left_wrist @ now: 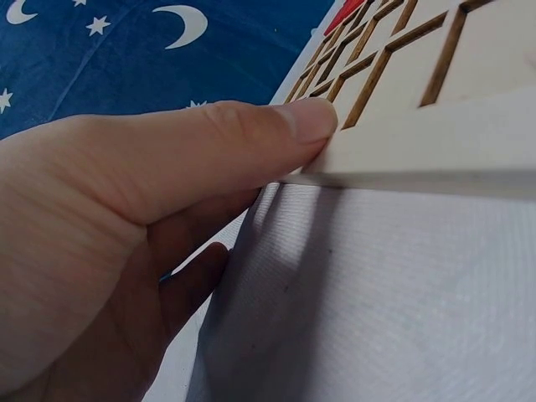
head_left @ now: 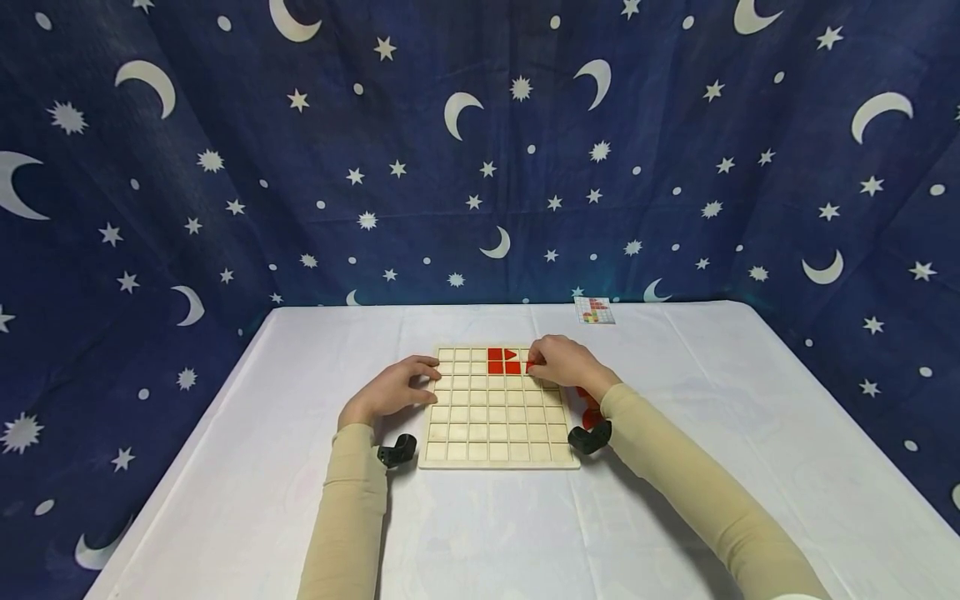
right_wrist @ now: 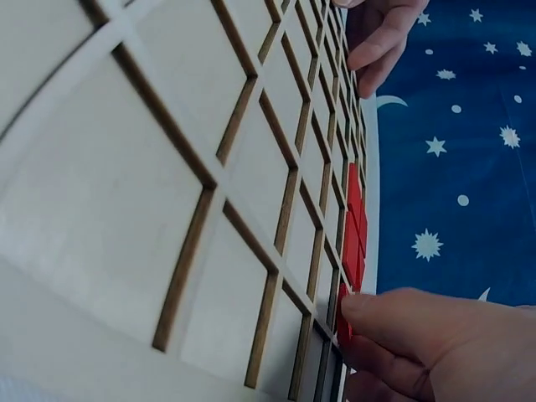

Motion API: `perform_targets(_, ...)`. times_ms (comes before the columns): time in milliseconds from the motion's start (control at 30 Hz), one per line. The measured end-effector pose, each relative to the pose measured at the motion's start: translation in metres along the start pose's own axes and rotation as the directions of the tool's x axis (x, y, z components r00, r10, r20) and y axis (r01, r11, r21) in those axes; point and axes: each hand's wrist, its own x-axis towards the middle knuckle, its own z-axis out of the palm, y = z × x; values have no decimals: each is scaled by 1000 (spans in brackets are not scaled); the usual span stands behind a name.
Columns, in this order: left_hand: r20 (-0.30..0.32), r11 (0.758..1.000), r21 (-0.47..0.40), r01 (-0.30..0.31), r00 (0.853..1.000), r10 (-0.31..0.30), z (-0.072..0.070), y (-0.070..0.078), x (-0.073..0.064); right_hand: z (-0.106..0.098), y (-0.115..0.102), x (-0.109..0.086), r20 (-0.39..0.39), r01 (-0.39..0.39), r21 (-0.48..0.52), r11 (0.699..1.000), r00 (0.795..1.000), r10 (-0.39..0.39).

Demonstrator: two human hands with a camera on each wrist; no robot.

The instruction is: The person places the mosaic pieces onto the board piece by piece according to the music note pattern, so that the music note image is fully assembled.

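A pale wooden grid board [head_left: 495,433] lies flat on the table. My left hand [head_left: 393,387] rests at its left edge, and the left wrist view shows the thumb [left_wrist: 243,151] touching the rim with straight fingers. Near the far right corner, my right hand [head_left: 566,362] pinches a red tile [head_left: 529,367] down at a cell; its shape is mostly hidden by the fingers. In the right wrist view that red tile [right_wrist: 344,314] shows beside the thumb. Left of it, several red tiles sit in cells of the two far rows, among them a triangle [head_left: 510,355].
Loose red pieces [head_left: 591,417] lie right of the board, partly under my right forearm. A small printed card [head_left: 595,310] with a coloured grid pattern is at the table's far edge. A dark blue star-and-moon cloth [head_left: 420,208] hangs behind the white table [head_left: 480,533].
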Motion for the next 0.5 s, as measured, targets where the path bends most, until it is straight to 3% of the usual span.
perform_targets(500, -4, 1000, 4, -11, 1000, 11, 0, 1, -1, 4, 1, 6, 5, 35, -8, 999, 999, -35)
